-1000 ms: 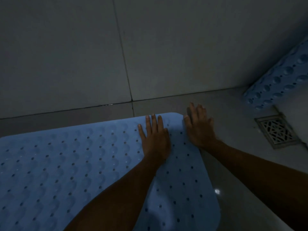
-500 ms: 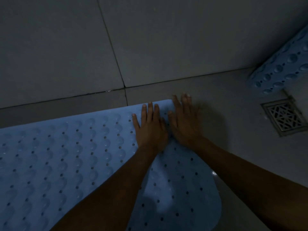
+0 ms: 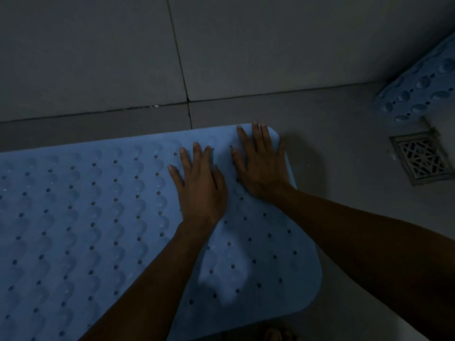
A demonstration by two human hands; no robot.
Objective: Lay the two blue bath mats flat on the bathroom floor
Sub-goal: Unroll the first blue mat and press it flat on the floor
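A light blue bath mat [image 3: 81, 217] with holes and scalloped bumps lies spread on the grey floor, running from the left edge to a rounded end on the right. My left hand [image 3: 200, 185] lies palm down on the mat, fingers apart. My right hand [image 3: 261, 166] presses flat beside it on the mat's far right corner, holding nothing. A second blue mat [image 3: 421, 94] sits at the far right, curled or leaning by the wall, partly cut off by the frame.
A square metal floor drain [image 3: 422, 157] is set in the floor right of the mat. The tiled wall [image 3: 221, 45] rises just behind the mat's far edge. Bare floor tile [image 3: 344, 134] lies between mat and drain. Toes [image 3: 273, 334] show at the bottom.
My right hand has slid from the floor beside the mat's corner onto the corner itself. The left hand stays flat on the mat. The view has shifted slightly.
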